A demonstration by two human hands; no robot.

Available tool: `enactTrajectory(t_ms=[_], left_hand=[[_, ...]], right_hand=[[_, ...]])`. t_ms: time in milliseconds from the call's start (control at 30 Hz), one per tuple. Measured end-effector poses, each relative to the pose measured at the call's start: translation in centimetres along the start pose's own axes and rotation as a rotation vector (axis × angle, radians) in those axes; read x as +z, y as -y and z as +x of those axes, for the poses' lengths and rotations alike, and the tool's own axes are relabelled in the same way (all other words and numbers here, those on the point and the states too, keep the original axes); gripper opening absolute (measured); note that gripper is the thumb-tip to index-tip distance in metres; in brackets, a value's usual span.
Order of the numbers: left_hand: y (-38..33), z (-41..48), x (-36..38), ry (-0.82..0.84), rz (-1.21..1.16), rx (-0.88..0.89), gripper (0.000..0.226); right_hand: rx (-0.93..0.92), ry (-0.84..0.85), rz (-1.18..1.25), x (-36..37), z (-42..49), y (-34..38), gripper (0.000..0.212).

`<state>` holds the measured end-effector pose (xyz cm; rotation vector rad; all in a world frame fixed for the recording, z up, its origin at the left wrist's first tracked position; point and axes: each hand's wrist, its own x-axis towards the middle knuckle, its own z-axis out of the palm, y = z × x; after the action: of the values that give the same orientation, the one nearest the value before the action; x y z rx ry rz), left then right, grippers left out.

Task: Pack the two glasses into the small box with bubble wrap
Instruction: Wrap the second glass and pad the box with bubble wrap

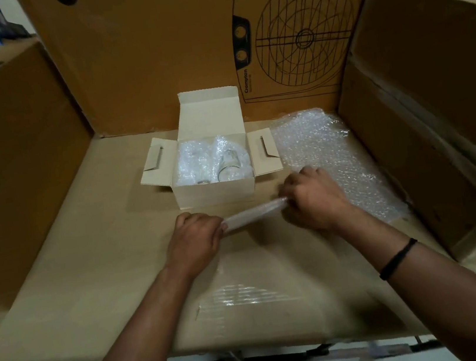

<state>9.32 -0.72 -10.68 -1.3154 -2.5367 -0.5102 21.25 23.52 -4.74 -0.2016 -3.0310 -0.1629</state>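
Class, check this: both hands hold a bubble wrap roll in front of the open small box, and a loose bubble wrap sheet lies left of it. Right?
No. The head view shows the loose sheet lying right of the small box, not left. The left hand and right hand do hold the roll.

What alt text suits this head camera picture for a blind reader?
The left hand and right hand grip the ends of a bubble wrap roll before a small open box holding a glass in bubble wrap. A bubble wrap sheet lies right of the box.

Head view, angled forward-down, seemingly near small box (215,191)
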Motion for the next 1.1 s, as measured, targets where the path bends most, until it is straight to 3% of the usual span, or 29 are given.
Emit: enactTrajectory(t_ms=[100,200,300,467,600,767,900,1100], left_hand=[[-1.9,0.4,-0.8,-0.054,-0.092,0.035,0.019],[-3.3,1.1,-1.5,-0.137,-0.138,0.119,0.010],[-2.6,2.9,-1.9,-0.229,-0.119,0.197,0.023],[-0.4,6.2,-3.8,-0.376,0.033,0.110,0.033],[0.2,8.8,-4.1,-0.234,0.058,0.056,0.028],[-0.5,11.3,-3.3,0.192,-0.030,0.144,0.029],[-0.1,11.8,-2.9,0.313,-0.329,0.025,0.029],[-0.3,12.6,-3.0,0.553,-0.314,-0.151,0.036]], right_hand=[[0.117,-0.167,0.020,-2.0,1.5,-0.9,0.029],[0.154,-0.283,0.226,-3.2,4.1,-1.6,0.024],[0.181,-0.316,0.442,-4.2,7.5,-2.2,0.021],[0.116,-0.452,0.424,-5.4,12.5,-2.4,0.029],[0.055,-0.333,0.306,-4.4,16.4,-2.8,0.037],[0.009,-0.042,0.194,-2.8,18.8,-3.8,0.040],[-0.021,0.063,0.125,-3.0,18.3,-2.9,0.032],[-0.058,0.219,0.069,-3.3,18.6,-2.3,0.042]])
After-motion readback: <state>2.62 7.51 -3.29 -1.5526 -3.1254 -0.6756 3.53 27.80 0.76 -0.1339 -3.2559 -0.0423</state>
